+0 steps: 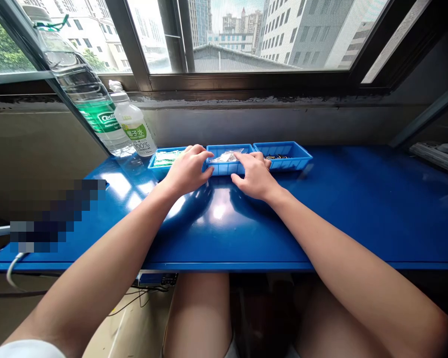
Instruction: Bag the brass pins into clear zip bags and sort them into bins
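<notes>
Three small blue bins stand in a row at the far edge of the blue table. White-and-green packets fill the left bin; clear plastic packets lie in the middle bin; small dark pieces sit in the right bin. My left hand is over the left bin's right side, fingers curved, thumb and forefinger apart at the middle bin's edge. Reaching over the middle bin from the right, my right hand has its forefinger at the clear packets and its thumb spread away. Nothing shows held in either hand.
A large water bottle and a smaller coconut water bottle stand left of the bins. A blurred-out dark object with a white cable lies at the table's left. Behind the glossy blue table is a window.
</notes>
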### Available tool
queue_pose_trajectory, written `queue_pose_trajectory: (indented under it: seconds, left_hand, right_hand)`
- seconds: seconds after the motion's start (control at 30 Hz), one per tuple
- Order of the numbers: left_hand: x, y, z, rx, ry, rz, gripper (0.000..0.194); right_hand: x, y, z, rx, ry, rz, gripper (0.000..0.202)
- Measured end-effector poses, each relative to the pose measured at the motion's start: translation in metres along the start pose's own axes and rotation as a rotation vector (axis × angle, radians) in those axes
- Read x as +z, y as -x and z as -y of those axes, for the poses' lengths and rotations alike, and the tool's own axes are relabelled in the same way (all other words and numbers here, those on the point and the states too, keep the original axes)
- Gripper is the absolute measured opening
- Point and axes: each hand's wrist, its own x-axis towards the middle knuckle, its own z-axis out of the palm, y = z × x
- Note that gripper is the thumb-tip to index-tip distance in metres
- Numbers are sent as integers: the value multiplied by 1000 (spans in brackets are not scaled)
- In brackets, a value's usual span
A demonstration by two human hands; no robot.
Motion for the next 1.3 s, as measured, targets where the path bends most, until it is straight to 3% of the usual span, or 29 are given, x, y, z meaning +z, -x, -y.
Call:
queue_pose_trajectory:
  seconds: [0.53,1.3]
  left_hand:
    - [5,0,2,28,-52,53,39]
    - [20,-3,10,-32,-56,-91,22]
  right_hand:
    - [0,1,-4,39,168,90,60]
    - [-2,-3,-11,-12,119,100,61]
